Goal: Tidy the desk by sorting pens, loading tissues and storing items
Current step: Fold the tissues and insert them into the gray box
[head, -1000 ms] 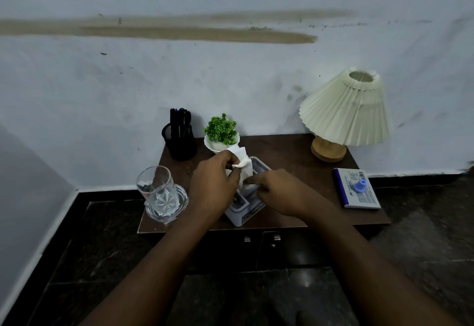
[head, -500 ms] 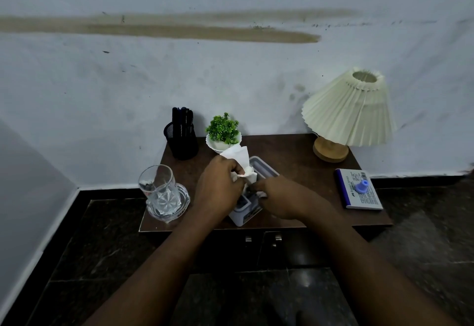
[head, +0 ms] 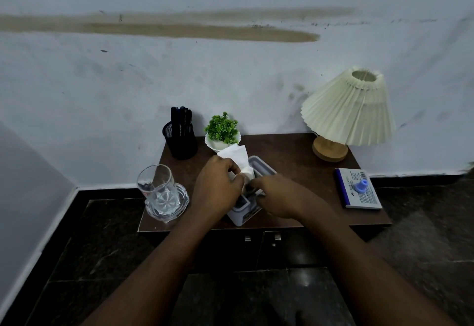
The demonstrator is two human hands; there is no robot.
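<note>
left hand (head: 218, 187) has drawn its closed grip on the white paper tissue (head: 237, 157) down nearer the pale grey plastic box (head: 246, 213) mid-bench; right hand (head: 278, 196) presses there, grip unclear; loading nearly finished.

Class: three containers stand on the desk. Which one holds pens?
The black mesh cup at the back left; the clear glass looks empty and the white pot holds a plant.
</note>
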